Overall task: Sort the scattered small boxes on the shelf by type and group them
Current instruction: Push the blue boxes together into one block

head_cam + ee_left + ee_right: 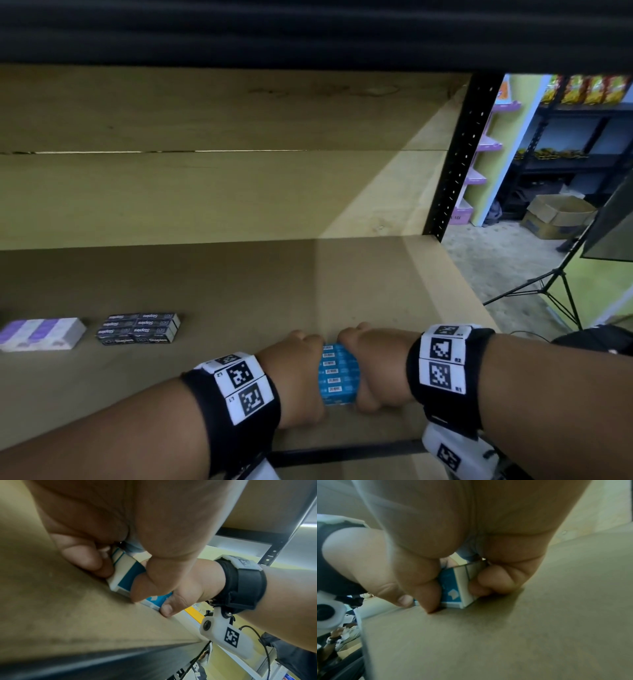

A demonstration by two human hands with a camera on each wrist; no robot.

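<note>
A row of several small blue boxes [339, 373] with barcodes stands on the brown shelf board [239, 291], near its front edge. My left hand [298, 370] grips the row's left side and my right hand [373, 363] grips its right side, squeezing the boxes together. In the left wrist view curled fingers [85, 561] hold a blue and white box [126, 577] down on the board. The right wrist view shows the same blue box [453, 588] pinched between fingers [493, 582] and thumb. A block of black staples boxes [138, 328] lies at the left, with white and purple boxes [41, 334] beside it.
A black perforated upright [459, 154] closes the shelf on the right. The black front rail [342, 452] runs just below my wrists. Beyond the shelf stand a tripod [561, 294] and a cardboard carton [558, 216] on the floor.
</note>
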